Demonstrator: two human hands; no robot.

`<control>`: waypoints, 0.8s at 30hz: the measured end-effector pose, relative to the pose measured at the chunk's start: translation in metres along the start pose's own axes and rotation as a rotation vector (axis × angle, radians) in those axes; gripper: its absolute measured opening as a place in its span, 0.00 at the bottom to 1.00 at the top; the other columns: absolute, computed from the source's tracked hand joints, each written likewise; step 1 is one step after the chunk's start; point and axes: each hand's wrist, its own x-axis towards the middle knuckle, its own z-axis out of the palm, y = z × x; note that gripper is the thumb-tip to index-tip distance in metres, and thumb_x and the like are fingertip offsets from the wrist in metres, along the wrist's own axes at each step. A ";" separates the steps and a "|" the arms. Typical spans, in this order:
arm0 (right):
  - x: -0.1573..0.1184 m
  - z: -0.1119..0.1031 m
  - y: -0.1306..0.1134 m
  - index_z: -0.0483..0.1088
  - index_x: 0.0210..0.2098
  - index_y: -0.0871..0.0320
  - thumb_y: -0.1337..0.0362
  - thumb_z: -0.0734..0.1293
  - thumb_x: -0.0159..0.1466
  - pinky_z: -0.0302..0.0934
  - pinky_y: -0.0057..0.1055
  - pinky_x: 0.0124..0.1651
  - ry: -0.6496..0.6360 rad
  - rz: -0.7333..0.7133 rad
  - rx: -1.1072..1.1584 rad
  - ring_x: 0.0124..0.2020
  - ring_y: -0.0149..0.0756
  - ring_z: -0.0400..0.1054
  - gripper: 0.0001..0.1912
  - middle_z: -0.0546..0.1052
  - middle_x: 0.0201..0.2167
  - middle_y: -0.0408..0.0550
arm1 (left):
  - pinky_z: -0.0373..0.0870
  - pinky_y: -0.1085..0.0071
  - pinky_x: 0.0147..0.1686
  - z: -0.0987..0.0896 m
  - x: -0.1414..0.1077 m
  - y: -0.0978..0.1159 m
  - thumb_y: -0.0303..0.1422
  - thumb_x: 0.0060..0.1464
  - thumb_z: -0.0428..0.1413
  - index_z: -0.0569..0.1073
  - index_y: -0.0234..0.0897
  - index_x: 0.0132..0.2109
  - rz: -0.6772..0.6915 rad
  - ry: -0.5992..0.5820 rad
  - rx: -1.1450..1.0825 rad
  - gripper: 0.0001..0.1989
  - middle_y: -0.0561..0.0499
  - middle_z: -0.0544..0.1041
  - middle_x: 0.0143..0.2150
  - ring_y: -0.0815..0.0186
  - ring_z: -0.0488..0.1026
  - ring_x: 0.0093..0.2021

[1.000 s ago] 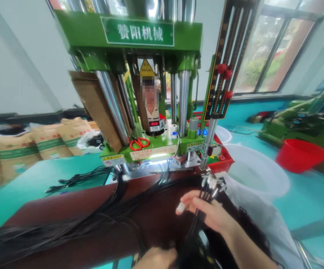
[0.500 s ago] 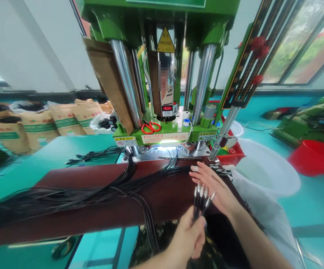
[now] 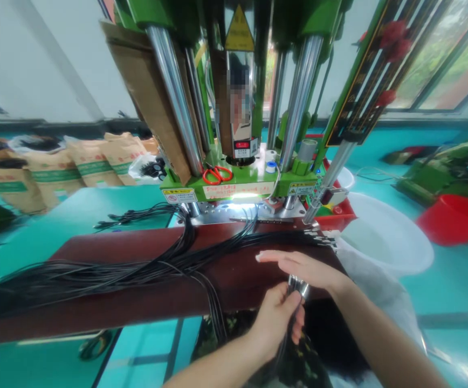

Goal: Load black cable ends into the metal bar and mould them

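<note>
My left hand is closed around a small bunch of black cables whose silver metal ends point up. Over those ends lies my right hand, palm down with its fingers stretched out, seemingly touching the tips. White tape or a covering shows on one of its fingertips. Just beyond both hands, a long bundle of black cables runs across the dark red board. Its pale connector ends lie at the right end of the board.
A green press with steel columns stands behind the board, red-handled scissors on its ledge. To the right are a white basin, a red tub and a red tray. Paper sacks line the left.
My right hand has come down flat over the metal ends, which were standing apart before. The cables now sit lower and more evenly in my left hand. The view has tilted down slightly.
</note>
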 end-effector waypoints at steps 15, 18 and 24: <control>0.023 -0.024 0.017 0.57 0.58 0.55 0.51 0.49 0.66 0.44 0.38 0.60 -0.006 -0.005 -0.208 0.60 0.35 0.51 0.26 0.60 0.59 0.47 | 0.51 0.77 0.17 -0.003 0.024 0.021 0.39 0.41 0.61 0.68 0.28 0.31 -0.088 -0.053 -0.308 0.17 0.56 0.63 0.20 0.78 0.57 0.17; 0.046 -0.045 0.044 0.58 0.57 0.60 0.61 0.50 0.66 0.50 0.37 0.57 0.363 0.184 -0.653 0.57 0.37 0.56 0.22 0.64 0.56 0.52 | 0.60 0.76 0.21 -0.019 0.026 0.023 0.39 0.44 0.59 0.67 0.30 0.31 -0.073 0.020 -0.367 0.15 0.53 0.67 0.24 0.76 0.62 0.21; 0.075 -0.070 0.076 0.68 0.45 0.65 0.77 0.54 0.57 0.53 0.43 0.49 0.349 0.317 -0.923 0.50 0.50 0.61 0.19 0.69 0.44 0.61 | 0.55 0.78 0.16 -0.033 0.024 0.016 0.46 0.46 0.56 0.61 0.37 0.33 0.010 0.073 -0.382 0.18 0.60 0.62 0.17 0.77 0.56 0.15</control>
